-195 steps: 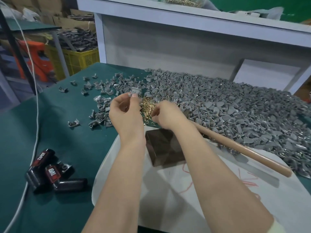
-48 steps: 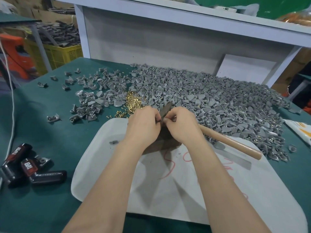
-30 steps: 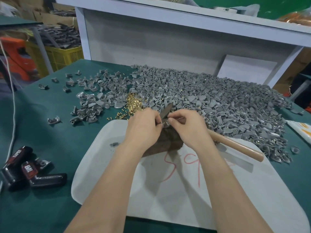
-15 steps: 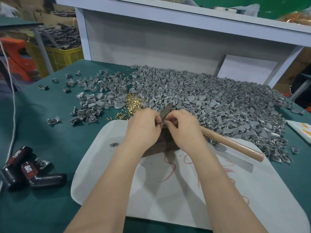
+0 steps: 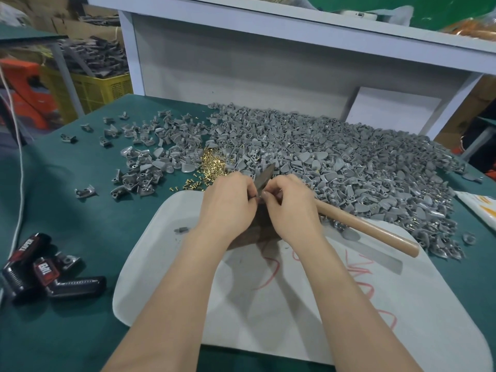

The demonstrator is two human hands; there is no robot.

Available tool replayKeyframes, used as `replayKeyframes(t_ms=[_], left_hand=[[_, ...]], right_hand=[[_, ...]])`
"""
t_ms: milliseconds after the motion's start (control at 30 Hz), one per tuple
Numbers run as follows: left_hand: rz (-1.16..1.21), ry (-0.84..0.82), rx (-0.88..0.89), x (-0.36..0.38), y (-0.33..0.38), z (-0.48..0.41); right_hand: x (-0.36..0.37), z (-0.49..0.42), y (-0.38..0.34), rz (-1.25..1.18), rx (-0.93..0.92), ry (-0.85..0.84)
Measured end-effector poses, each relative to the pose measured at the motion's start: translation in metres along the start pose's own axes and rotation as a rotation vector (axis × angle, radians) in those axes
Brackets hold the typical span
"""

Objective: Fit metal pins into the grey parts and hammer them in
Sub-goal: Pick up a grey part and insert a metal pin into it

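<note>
Grey and wedge-shaped, one part (image 5: 264, 176) stands tilted over a dark block (image 5: 258, 227) on the white board (image 5: 295, 312). The left hand (image 5: 228, 204) and right hand (image 5: 291, 209) both pinch its lower end with curled fingers. Brass pins (image 5: 212, 167) lie heaped just behind, beside the grey pile (image 5: 349, 162).

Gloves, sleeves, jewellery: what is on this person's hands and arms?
Nothing worn shows. The left hand and right hand are ungloved, with no rings, and both forearms are bare to the frame's lower edge, no sleeve, watch or band in view.
</note>
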State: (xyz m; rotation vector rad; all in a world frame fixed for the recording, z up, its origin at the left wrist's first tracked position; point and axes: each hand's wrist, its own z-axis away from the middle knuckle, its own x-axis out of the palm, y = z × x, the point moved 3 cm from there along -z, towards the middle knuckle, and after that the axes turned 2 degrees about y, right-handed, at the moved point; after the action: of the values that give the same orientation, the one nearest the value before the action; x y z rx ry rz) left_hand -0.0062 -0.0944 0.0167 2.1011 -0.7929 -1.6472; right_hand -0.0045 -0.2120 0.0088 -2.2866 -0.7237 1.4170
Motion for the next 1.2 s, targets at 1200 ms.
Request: replayKeyframes(t_ms=[1200], left_hand=[[-0.010,-0.011,-0.004,0.000,0.000,0.000]], right_hand=[[-0.007,-0.012,-0.017,0.292,0.022,-0.150]])
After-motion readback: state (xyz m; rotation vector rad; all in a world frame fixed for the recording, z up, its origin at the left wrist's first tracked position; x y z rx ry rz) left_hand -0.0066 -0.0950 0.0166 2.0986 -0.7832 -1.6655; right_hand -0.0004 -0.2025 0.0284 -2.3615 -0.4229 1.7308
